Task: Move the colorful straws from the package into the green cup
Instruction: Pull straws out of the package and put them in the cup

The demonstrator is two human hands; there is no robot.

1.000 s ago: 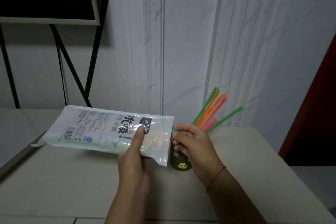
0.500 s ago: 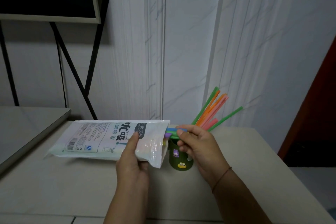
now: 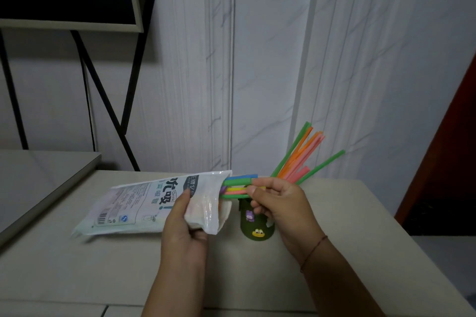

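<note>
My left hand (image 3: 185, 226) grips the white plastic straw package (image 3: 144, 203) near its open right end, holding it just above the table. Several colorful straws (image 3: 238, 185) stick out of that opening, blue, green, yellow and purple. My right hand (image 3: 280, 203) pinches their exposed ends. Right below stands the dark green cup (image 3: 253, 224) with cartoon stickers, partly hidden by my right hand. Several green, orange and pink straws in the cup (image 3: 301, 154) lean up to the right.
The pale table (image 3: 103, 265) runs to a marbled white wall. A grey raised surface (image 3: 38, 175) lies at the left, with a dark framed board on a black stand (image 3: 103, 100) behind it. A dark red panel (image 3: 453, 152) borders the right.
The package has dropped lower and tilted its opening up toward the cup. My right hand has drawn the straw ends further out of the opening.
</note>
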